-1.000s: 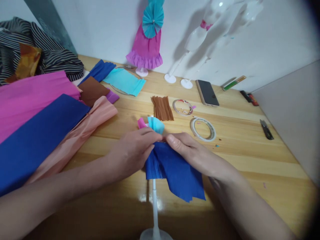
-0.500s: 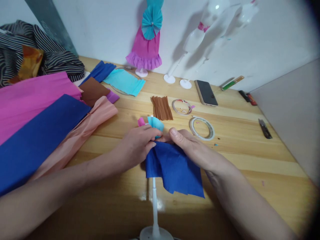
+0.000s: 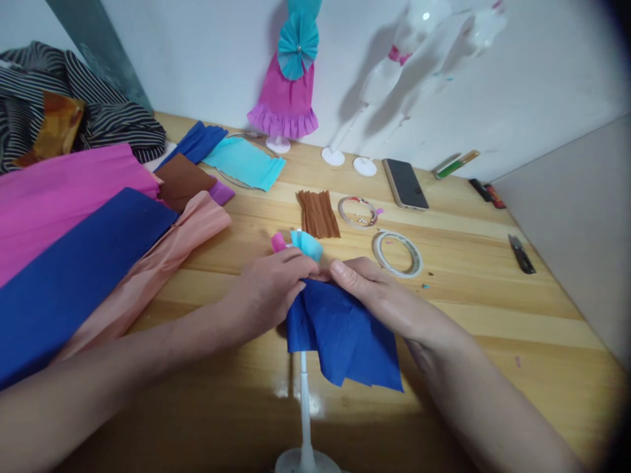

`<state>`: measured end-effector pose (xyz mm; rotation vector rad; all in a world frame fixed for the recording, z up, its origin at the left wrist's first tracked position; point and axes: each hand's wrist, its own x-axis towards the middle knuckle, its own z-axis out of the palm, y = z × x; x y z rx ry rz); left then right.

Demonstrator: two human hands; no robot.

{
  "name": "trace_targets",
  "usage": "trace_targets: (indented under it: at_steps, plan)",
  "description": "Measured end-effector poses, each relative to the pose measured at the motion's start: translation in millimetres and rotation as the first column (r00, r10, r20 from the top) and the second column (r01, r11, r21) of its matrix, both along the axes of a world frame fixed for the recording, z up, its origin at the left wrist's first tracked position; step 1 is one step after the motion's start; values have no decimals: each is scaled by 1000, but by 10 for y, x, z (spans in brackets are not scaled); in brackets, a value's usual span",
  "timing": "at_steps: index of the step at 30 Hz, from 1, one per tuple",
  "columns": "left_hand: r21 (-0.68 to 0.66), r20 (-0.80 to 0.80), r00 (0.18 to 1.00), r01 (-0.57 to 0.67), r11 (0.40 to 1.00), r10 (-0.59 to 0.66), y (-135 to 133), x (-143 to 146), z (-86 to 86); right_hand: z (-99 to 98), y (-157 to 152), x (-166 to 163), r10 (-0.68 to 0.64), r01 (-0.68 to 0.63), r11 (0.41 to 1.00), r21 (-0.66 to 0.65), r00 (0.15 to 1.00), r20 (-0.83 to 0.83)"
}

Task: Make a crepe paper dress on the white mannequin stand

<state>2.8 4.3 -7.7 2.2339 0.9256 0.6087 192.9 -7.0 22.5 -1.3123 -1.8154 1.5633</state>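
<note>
Two hands are closed on one blue sheet (image 3: pixel 355 335) at the top of the white stand (image 3: pixel 304 394); its upper edge is pinched by the left hand (image 3: pixel 269 289) and gripped by the right hand (image 3: pixel 377 292), whose fingers are mostly hidden. The stand's base is cut off. Beyond the stand, two rings (image 3: pixel 418 264), one phone (image 3: pixel 405 184), one brown pleated piece (image 3: pixel 319 214) and three partly cut-off figures (image 3: pixel 382 80) are seen.
</note>
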Motion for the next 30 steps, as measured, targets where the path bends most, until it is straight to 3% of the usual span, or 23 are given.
trace_targets:
  at_steps: [4,10,15,19,25,30]
  plan:
    - [22,-28,1000,-14,1000,15,-8,7,-19,16,-6,-8,20,-20,1000,14,1000,-18]
    - [77,7,1000,-25,997,25,-5,3,-63,57,2,53,2,-1,1000,-10,996,84]
    - [81,89,996,-33,996,25,19,-8,-121,155,21,166,-73,73,997,8,997,2]
    - [53,161,987,-15,998,6,48,-10,-142,184,48,223,-175,173,982,69,984,24]
    - [-47,202,979,-25,999,34,56,-7,-138,74,101,206,-321,314,919,237,947,-8]
    - [-66,178,983,-28,997,39,43,-7,-102,-32,129,176,-334,310,897,315,942,22]
